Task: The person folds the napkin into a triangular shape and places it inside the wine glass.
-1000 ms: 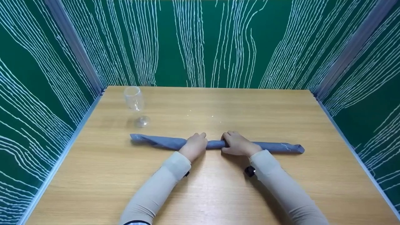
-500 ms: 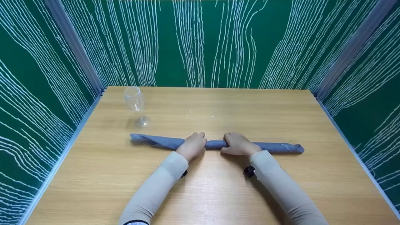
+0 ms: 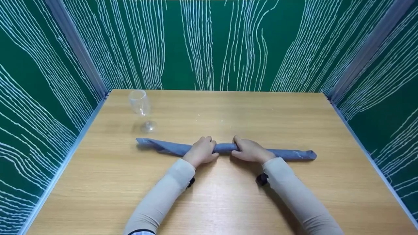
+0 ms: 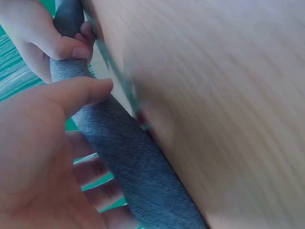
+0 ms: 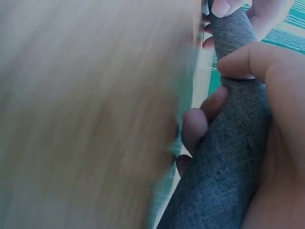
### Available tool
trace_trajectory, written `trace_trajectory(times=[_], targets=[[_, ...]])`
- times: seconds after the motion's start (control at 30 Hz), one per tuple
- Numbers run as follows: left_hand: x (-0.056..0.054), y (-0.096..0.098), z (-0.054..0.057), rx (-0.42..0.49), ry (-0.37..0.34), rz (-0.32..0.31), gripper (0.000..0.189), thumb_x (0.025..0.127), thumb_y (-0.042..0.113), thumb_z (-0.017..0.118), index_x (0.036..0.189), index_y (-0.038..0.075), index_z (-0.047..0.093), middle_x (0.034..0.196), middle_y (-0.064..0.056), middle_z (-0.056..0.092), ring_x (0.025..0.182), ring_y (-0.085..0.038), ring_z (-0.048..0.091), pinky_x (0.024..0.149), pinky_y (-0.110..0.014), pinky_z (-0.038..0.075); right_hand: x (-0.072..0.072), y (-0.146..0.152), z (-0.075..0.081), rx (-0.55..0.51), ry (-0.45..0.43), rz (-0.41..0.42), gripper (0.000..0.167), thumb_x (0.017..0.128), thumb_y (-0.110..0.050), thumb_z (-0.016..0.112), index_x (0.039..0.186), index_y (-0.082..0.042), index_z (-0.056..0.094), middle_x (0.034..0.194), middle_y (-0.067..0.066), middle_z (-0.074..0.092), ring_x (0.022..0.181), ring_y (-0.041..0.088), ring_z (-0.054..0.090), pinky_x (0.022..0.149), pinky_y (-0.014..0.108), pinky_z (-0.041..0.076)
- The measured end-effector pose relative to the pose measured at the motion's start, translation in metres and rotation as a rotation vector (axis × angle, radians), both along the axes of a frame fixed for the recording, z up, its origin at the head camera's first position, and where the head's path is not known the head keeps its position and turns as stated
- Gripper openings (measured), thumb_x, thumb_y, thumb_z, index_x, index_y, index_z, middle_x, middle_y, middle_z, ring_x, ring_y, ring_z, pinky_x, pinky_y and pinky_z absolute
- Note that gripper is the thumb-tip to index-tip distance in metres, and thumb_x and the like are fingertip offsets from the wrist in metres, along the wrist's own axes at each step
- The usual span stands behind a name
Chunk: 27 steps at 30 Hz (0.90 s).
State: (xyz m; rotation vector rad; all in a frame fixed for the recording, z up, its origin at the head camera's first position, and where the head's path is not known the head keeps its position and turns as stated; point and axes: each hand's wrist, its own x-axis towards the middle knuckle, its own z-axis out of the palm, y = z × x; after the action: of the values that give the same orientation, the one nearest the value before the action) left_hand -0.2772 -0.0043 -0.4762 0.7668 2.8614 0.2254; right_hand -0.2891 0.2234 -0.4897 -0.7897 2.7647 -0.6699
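A blue-grey cloth (image 3: 290,154), rolled into a long thin tube, stretches across the middle of the table. My left hand (image 3: 201,151) holds it left of centre; in the left wrist view its thumb lies over the cloth roll (image 4: 133,157), with the other fingers spread behind. Right of centre, my right hand (image 3: 250,150) grips the roll, thumb on one side and fingertips (image 5: 194,126) curled round the other. A short stretch of cloth shows between the hands. The roll's left end is loosely twisted.
An upright stemmed glass (image 3: 140,104) stands at the back left, beyond the roll's left end. Several tiny white specks lie on the wooden table (image 3: 209,202) behind the hands. Green walls with white lines (image 3: 186,42) enclose the back and sides.
My left hand has shifted slightly left along the roll, and its thumb now shows. The roll's middle has moved a little away from me. The right hand keeps its grip.
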Motion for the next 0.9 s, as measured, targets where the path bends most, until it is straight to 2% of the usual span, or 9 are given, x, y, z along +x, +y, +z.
trace_trajectory(times=[0.2,0.33,0.4,0.5,0.77,0.9], targets=[[-0.003,-0.003,-0.003,0.092,-0.011,-0.01,0.047,0.103,0.041,0.053,0.133,0.006,0.058,0.129,-0.012,0.058,0.118,-0.031,0.054,0.095,-0.049,0.049,0.001,0.004,0.005,-0.054,-0.01,-0.028,0.024,0.093,-0.025,0.062,0.109,-0.01,0.051,0.08,0.002,0.049,0.073,0.021,0.049,0.068,0.039,0.043],[-0.006,-0.005,-0.005,0.236,-0.087,-0.013,0.036,0.103,0.04,0.053,0.119,0.008,0.056,0.107,-0.007,0.062,0.102,-0.026,0.06,0.087,-0.046,0.05,0.002,0.007,0.01,-0.088,-0.017,-0.05,0.023,0.094,-0.025,0.061,0.109,-0.012,0.049,0.08,0.002,0.047,0.071,0.02,0.048,0.065,0.037,0.04],[-0.006,-0.006,-0.006,0.303,-0.138,-0.014,0.032,0.103,0.039,0.053,0.114,0.009,0.053,0.096,-0.005,0.058,0.091,-0.024,0.059,0.081,-0.043,0.049,0.003,0.009,0.012,-0.105,-0.02,-0.058,0.022,0.094,-0.025,0.06,0.108,-0.014,0.048,0.079,0.002,0.046,0.069,0.02,0.048,0.063,0.036,0.04],[-0.006,-0.006,-0.006,0.371,-0.184,-0.02,0.031,0.103,0.038,0.053,0.113,0.009,0.05,0.087,-0.003,0.052,0.082,-0.023,0.055,0.075,-0.041,0.047,0.003,0.011,0.012,-0.126,-0.01,-0.057,0.021,0.094,-0.022,0.06,0.108,-0.014,0.047,0.078,0.001,0.045,0.069,0.019,0.048,0.064,0.036,0.039],[-0.005,-0.003,-0.006,0.512,-0.165,-0.061,0.025,0.101,0.033,0.055,0.103,0.008,0.049,0.079,0.0,0.046,0.076,-0.021,0.053,0.069,-0.038,0.045,0.004,0.014,0.017,-0.199,0.019,-0.036,0.021,0.093,-0.017,0.062,0.109,-0.013,0.048,0.077,0.0,0.044,0.069,0.018,0.048,0.063,0.036,0.041],[-0.007,-0.002,-0.003,0.574,-0.18,-0.054,0.026,0.098,0.034,0.056,0.1,0.009,0.048,0.079,0.001,0.044,0.076,-0.02,0.051,0.069,-0.035,0.044,0.004,0.014,0.021,-0.23,0.04,-0.038,0.021,0.092,-0.015,0.063,0.108,-0.013,0.049,0.078,0.0,0.045,0.07,0.019,0.048,0.063,0.036,0.04]])
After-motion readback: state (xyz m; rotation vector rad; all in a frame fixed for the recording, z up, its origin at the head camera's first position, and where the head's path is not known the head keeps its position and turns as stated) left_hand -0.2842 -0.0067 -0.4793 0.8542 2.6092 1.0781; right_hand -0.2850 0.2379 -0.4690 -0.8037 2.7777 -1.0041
